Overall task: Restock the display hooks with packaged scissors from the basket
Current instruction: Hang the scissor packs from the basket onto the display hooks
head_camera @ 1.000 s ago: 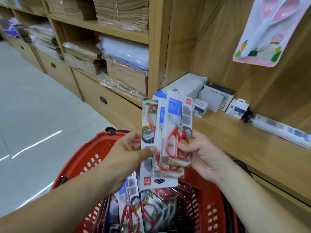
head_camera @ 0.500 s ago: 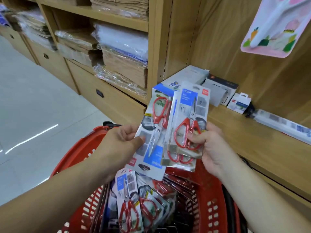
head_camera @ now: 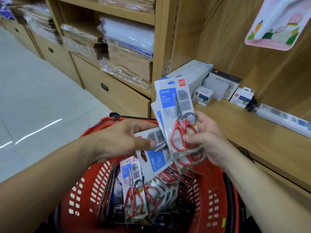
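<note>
— So, how far along?
— Early, I'd judge: the basket [head_camera: 94, 190] holds many scissor packs [head_camera: 133, 190]. Above it, the left hand [head_camera: 121, 138] grips one tilted pack [head_camera: 156, 160]; the right hand [head_camera: 207, 137] pinches a fan of upright packs [head_camera: 175, 105]. None hung yet; beyond, only a pink pack [head_camera: 276, 22] hangs.

Glossy plastic scissor packs [head_camera: 175, 115]; red plastic basket [head_camera: 217, 199]; wood shelf [head_camera: 235, 125].
</note>
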Motion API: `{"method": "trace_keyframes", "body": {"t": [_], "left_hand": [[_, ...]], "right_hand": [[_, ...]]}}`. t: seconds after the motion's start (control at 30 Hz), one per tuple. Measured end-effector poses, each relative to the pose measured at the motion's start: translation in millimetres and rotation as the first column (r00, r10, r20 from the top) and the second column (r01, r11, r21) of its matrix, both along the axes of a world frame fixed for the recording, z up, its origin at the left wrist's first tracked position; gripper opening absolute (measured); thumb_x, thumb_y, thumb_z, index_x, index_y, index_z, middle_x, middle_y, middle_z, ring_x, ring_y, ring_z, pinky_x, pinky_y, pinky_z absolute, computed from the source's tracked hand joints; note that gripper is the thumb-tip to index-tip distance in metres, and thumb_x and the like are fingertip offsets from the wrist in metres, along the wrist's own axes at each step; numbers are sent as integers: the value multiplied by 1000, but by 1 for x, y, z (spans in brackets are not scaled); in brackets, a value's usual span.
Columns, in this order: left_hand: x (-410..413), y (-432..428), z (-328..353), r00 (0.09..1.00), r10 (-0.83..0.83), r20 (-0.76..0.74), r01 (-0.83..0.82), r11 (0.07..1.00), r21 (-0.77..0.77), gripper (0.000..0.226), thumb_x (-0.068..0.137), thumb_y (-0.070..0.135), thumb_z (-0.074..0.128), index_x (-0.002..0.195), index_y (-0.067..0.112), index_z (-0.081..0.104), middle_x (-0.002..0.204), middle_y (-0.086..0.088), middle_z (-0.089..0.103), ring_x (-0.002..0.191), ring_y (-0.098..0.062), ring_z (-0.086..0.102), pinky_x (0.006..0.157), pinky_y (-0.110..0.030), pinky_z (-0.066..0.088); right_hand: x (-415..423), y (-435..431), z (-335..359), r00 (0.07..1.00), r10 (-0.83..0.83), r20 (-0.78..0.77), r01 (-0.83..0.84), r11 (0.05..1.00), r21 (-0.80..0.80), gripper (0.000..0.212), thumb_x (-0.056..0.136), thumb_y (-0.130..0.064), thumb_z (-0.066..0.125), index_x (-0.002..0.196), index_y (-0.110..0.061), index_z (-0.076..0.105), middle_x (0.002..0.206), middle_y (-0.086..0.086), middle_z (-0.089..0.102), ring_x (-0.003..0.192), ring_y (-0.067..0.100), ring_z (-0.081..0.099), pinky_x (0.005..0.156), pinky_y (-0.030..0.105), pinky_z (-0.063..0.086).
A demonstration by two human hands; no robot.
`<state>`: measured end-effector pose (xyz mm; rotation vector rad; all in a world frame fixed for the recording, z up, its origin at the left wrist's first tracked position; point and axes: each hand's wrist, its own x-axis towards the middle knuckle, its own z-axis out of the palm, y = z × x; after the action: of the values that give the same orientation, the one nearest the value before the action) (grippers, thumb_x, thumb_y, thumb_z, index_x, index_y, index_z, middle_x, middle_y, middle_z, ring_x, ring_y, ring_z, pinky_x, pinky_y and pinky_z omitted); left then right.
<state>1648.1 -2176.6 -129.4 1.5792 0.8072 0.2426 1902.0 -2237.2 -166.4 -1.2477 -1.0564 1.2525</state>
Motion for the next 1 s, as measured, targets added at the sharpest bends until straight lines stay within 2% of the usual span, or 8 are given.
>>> {"method": "trace_keyframes", "body": {"t": [0.2,0.33,0.43,0.57,0.63,0.73,0.83,1.0], "left_hand": [[-6,0,7,992,-56,-116,60,998,36,34,102,18,66,134,29,66,119,5,78,107,-21,77,88,-49,64],[-7,0,10,989,12,-149,-2,997,71,22,98,20,70,120,27,71,108,8,81,95,-15,79,76,-38,67],[-3,2,5,964,265,-15,-264,964,33,14,94,19,76,107,19,72,96,-2,82,82,-18,80,64,-30,63],[-1,13,-9,760,611,221,-571,790,-223,33,86,29,81,106,5,69,106,-24,78,93,-35,78,87,-51,64],[1,13,-12,673,665,325,-545,742,-390,38,85,32,76,109,5,65,116,-23,76,100,-31,77,89,-45,64],[9,-1,-26,757,577,307,-427,792,-437,54,85,30,75,132,5,63,122,-13,76,117,-32,72,100,-48,60],[23,-24,-43,873,449,188,-380,871,-311,39,93,14,75,130,11,67,119,-11,78,113,-32,74,106,-56,53],[31,-31,-36,835,517,189,-488,854,-183,16,100,9,67,113,15,75,106,-9,81,100,-33,78,97,-61,58]], "right_hand": [[-3,1,-2,995,79,68,-81,996,40,68,70,4,70,133,-18,59,119,18,77,107,37,75,96,50,59],[-3,-1,-5,988,131,79,-134,990,33,74,71,4,69,139,-20,56,126,13,75,110,32,75,94,41,60],[-7,0,-9,990,134,48,-136,991,21,70,73,6,70,138,-18,59,123,16,76,109,33,74,97,46,59],[-11,3,-9,993,6,-118,-7,1000,-8,58,82,21,65,132,-8,62,109,18,79,95,30,78,83,45,63],[-11,5,-5,976,-74,-204,72,997,-17,52,82,17,63,128,-6,63,102,16,79,88,27,79,75,40,64],[-12,5,-3,945,-151,-290,144,989,-46,45,87,15,61,124,-8,65,102,16,80,87,27,80,70,38,65],[-19,1,-3,937,-161,-311,147,987,-68,45,82,10,65,123,-8,65,106,18,80,92,31,80,75,43,66],[-18,-1,-1,918,-233,-322,213,972,-97,45,90,21,55,120,-9,67,104,16,80,89,27,80,67,39,65]]}}
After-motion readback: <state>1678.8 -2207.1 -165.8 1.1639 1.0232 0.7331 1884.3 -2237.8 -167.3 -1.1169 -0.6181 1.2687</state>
